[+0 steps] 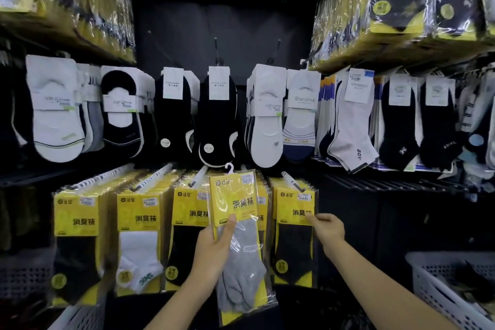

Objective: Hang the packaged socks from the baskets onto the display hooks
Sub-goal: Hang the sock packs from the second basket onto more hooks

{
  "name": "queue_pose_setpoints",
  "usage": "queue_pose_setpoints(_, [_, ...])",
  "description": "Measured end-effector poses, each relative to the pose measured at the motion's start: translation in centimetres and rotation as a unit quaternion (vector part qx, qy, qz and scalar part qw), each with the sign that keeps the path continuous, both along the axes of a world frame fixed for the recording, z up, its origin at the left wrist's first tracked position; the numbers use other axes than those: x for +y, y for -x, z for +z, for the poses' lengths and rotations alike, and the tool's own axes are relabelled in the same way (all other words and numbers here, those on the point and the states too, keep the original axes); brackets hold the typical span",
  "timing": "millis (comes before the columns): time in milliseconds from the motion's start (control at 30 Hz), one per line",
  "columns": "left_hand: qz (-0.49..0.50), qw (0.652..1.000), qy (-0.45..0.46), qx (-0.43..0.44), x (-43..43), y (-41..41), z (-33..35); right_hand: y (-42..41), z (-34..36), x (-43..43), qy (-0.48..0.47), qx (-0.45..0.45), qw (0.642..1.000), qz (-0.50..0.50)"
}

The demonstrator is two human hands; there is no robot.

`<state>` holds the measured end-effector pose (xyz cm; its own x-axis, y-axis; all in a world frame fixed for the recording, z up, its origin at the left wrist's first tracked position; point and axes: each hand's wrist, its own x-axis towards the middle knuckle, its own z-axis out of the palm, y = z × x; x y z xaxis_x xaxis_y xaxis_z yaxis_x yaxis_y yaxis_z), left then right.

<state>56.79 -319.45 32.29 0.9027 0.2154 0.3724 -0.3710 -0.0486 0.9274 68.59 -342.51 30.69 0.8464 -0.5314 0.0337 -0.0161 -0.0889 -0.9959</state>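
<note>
The pack (237,205) is a clear sleeve with a yellow card on top, grey ankle socks below and a white hanger (229,167) at its upper edge. It is held up, slightly tilted, in front of the lower row of yellow packs. It covers the fourth stack there, between a black-sock stack (184,236) and the right stack (294,238), and its hanger is level with the white pegs (198,176). Whether the hanger sits on a peg cannot be told. The left hand (213,248) grips the pack by its left edge at mid-height, thumb (231,220) flat on the front and fingers curled behind, with the forearm rising from below. The right hand (329,230) reaches in from the lower right, and its bunched fingertips (312,218) touch the right stack's card edge. Whether they pinch it is unclear. A white basket (428,292) stands low on the right.
</note>
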Motion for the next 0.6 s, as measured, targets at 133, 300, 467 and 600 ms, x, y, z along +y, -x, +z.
queue_pose_setpoints(133, [-0.035,0.998,0.003,-0.044,-0.3,0.4,-0.4,0.9,-1.3,-0.3,-0.002,0.016,0.999,-0.038])
queue_pose_setpoints(300, [-0.047,0.997,-0.044,-0.046,-1.5,0.3,-1.5,4.5,0.5,1.2,-0.056,-0.076,0.982,0.162])
queue_pose_setpoints(467, [-0.084,0.996,-0.042,-0.013,-4.9,-0.6,-2.6,7.7,2.1,3.3,-0.041,-0.11,0.965,0.234])
queue_pose_setpoints(600, [-0.103,0.993,-0.037,0.034,-7.1,-1.6,-3.0,8.4,1.3,2.2,-0.072,-0.128,0.971,0.187])
